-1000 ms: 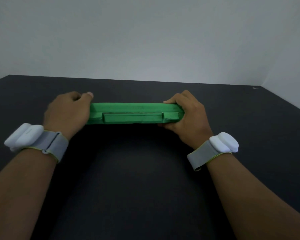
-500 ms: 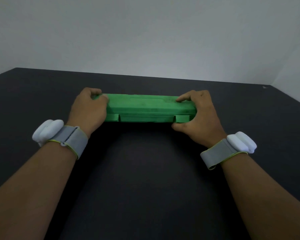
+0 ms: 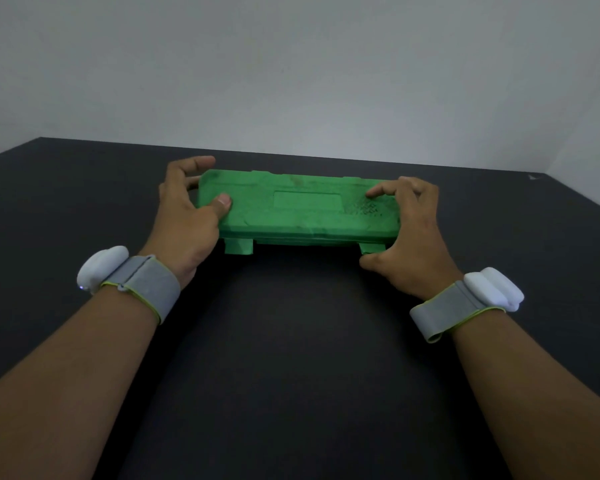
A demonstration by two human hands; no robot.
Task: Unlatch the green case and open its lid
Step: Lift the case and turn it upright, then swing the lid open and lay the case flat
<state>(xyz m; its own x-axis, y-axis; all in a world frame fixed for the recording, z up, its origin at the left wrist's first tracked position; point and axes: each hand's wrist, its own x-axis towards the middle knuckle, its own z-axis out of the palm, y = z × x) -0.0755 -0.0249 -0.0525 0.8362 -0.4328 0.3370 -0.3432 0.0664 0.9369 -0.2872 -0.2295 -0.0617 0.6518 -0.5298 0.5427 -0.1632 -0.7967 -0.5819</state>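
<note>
A long flat green case [image 3: 298,211] lies on the black table [image 3: 291,341], its lid tilted up toward me. Two green latches hang loose at the front edge, the left latch [image 3: 239,247] and the right latch [image 3: 369,248]. My left hand [image 3: 187,216] grips the case's left end, thumb on top of the lid and fingers curled round the far corner. At the right end my right hand [image 3: 409,233] holds on, fingertips on the lid and thumb under the front edge by the right latch.
The table's far edge meets a plain grey wall [image 3: 291,81]. A grey band with a white device sits on each wrist, the left band [image 3: 129,278] and the right band [image 3: 468,303].
The lid's front edge has risen, so its top face now shows. Both latches now hang down free. Both hands came closer together on the case ends.
</note>
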